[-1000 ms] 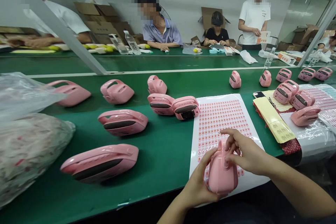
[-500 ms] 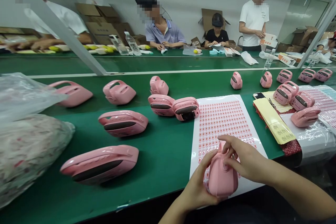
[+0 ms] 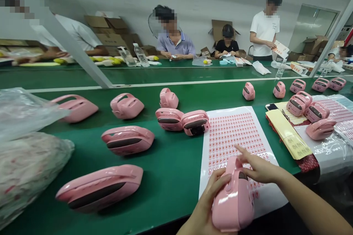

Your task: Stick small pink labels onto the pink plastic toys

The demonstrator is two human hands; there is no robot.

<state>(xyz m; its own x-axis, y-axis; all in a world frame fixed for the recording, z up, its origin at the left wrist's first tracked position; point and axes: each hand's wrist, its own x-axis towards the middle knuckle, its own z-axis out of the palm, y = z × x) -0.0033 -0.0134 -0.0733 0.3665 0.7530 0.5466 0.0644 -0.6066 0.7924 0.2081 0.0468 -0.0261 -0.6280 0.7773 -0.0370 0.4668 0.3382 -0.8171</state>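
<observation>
Printed sheet (image 3: 233,136), case's 12 o'clock: don't scuff. Pink case (image 3: 233,207), view's 5 o'clock. Your left hand (image 3: 211,198) wraps 9 o'clock side; hold firm. Right hand (image 3: 260,169) at handle (image 3: 233,165), 1 o'clock, can't tell if pinching; go light.

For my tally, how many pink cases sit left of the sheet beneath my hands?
7: three cases at back, two by the sheet, two lower left; clear plastic may hide more.

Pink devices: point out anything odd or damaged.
One pink device at the far-left corner of the sticker sheet shows a black patch below its dark strip; its left neighbour doesn't. I can't tell if it's damage.
</observation>
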